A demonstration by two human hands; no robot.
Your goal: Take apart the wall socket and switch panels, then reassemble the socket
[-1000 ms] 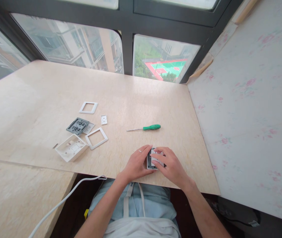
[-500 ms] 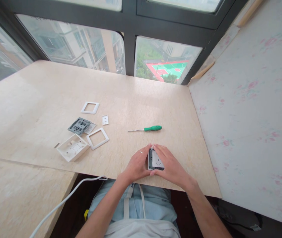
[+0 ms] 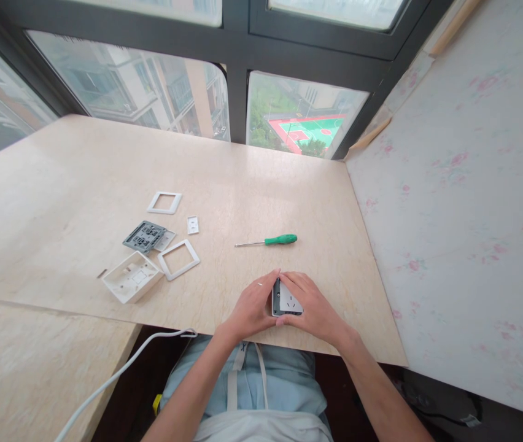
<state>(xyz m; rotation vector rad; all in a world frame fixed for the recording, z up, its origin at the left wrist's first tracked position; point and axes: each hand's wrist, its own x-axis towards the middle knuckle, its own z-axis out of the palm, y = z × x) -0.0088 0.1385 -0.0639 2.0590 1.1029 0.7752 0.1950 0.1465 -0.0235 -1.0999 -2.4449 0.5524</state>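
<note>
Near the front edge of the counter sits a wall socket (image 3: 290, 301) with a white face and a dark grey frame. My left hand (image 3: 253, 306) grips its left side, thumb at the front and fingertips at the back. From the other side my right hand (image 3: 319, 310) curls round it and covers its right part. The fingertips of both hands meet behind the socket. Beyond them a screwdriver (image 3: 280, 240) with a green handle lies flat, its tip pointing left.
On the left of the counter (image 3: 243, 184) lie a white mounting box (image 3: 121, 290), a grey socket module (image 3: 144, 236), two white frames (image 3: 191, 265) and a small white insert (image 3: 193, 225). A white cable (image 3: 118, 367) hangs past the front edge. Windows and a papered wall (image 3: 455, 209) border the counter.
Both hands stay round the socket with hardly any shift. The whole view has moved slightly, so everything sits a little further left.
</note>
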